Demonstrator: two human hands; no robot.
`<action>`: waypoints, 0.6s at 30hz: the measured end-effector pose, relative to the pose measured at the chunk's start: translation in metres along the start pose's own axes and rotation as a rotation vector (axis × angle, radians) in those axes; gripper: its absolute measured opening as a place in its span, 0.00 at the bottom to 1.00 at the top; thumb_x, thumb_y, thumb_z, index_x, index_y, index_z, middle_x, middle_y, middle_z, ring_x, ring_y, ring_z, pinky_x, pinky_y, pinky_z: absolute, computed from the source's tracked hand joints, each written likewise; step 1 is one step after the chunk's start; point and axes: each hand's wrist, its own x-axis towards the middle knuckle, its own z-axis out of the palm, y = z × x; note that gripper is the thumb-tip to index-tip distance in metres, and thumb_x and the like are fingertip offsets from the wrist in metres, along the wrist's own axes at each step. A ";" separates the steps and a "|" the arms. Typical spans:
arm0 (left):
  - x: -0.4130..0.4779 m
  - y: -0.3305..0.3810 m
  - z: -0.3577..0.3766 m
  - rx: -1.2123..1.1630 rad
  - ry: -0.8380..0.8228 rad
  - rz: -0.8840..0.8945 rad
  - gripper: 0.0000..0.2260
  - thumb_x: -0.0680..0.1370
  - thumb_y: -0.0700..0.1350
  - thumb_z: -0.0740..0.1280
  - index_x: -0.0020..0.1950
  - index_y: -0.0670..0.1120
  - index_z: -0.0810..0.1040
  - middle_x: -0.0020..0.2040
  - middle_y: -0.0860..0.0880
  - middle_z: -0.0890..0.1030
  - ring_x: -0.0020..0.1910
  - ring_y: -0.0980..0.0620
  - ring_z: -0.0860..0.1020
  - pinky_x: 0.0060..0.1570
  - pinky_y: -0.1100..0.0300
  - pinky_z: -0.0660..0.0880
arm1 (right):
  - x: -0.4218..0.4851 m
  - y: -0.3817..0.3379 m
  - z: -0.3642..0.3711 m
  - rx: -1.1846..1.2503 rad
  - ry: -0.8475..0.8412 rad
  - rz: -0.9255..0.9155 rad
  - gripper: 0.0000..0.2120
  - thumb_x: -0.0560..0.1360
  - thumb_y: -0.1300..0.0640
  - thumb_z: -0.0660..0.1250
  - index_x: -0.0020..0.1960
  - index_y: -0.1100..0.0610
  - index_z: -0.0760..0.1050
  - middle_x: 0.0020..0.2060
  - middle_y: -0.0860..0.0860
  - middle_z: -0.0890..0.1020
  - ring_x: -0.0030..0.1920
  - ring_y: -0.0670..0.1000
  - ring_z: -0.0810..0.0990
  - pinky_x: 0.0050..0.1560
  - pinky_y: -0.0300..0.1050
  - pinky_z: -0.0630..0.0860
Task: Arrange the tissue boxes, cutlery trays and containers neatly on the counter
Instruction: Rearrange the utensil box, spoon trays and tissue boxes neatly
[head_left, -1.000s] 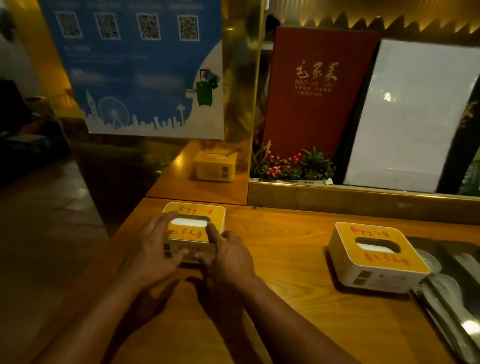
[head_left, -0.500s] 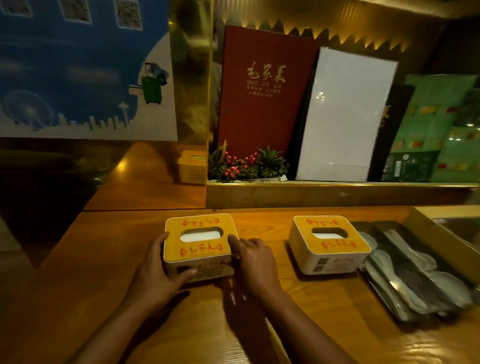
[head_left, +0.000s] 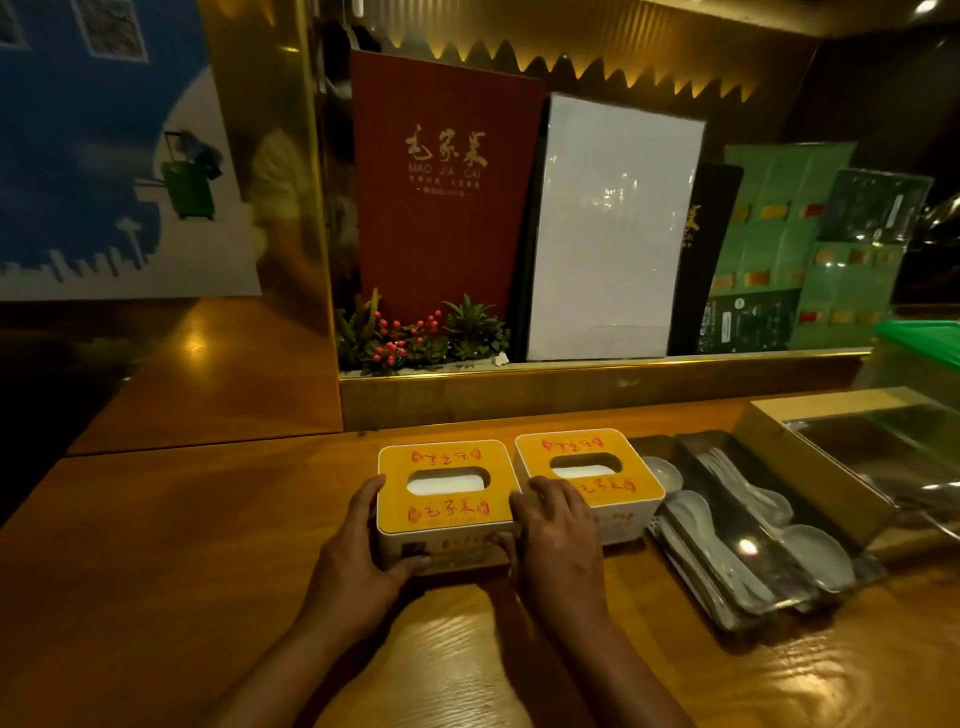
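Note:
Two white tissue boxes with orange lids stand side by side on the wooden counter (head_left: 156, 571). My left hand (head_left: 358, 551) grips the left side of the nearer tissue box (head_left: 447, 499), and my right hand (head_left: 556, 540) grips its right side, wedged against the second tissue box (head_left: 592, 467). The two boxes almost touch. Right of them lies a dark cutlery tray (head_left: 727, 587) holding several white spoons. Further right stands a clear-lidded container (head_left: 831, 447) with a wooden frame.
A raised ledge (head_left: 597, 384) runs behind the boxes, carrying a small plant with red berries (head_left: 415, 338), a red menu (head_left: 441, 182), a white board (head_left: 608, 228) and green packets (head_left: 779, 244). A green lid (head_left: 919, 335) shows at the far right. A blue poster (head_left: 104, 156) hangs on the left.
Both hands have slid the held tissue box to the right along the counter until it stands right beside the second box. The view has shifted rightward with it.

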 end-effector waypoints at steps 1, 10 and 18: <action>0.000 0.001 0.002 -0.001 0.001 -0.003 0.49 0.65 0.45 0.82 0.77 0.63 0.56 0.63 0.63 0.73 0.61 0.60 0.72 0.55 0.64 0.75 | 0.000 0.002 -0.001 0.017 -0.001 0.002 0.23 0.71 0.45 0.73 0.63 0.52 0.76 0.64 0.53 0.76 0.67 0.57 0.70 0.63 0.56 0.73; 0.000 0.009 0.014 0.000 0.001 -0.019 0.46 0.67 0.43 0.81 0.74 0.67 0.57 0.55 0.71 0.74 0.57 0.63 0.75 0.48 0.73 0.75 | 0.003 0.011 -0.002 0.106 -0.018 0.015 0.23 0.68 0.47 0.76 0.60 0.54 0.78 0.58 0.51 0.78 0.62 0.55 0.73 0.57 0.51 0.74; 0.001 0.011 0.018 0.011 0.013 -0.057 0.47 0.66 0.42 0.81 0.78 0.60 0.58 0.55 0.71 0.72 0.59 0.60 0.74 0.52 0.67 0.75 | 0.005 0.017 -0.002 0.184 -0.010 0.018 0.23 0.68 0.48 0.77 0.61 0.55 0.79 0.59 0.50 0.78 0.62 0.54 0.73 0.59 0.51 0.75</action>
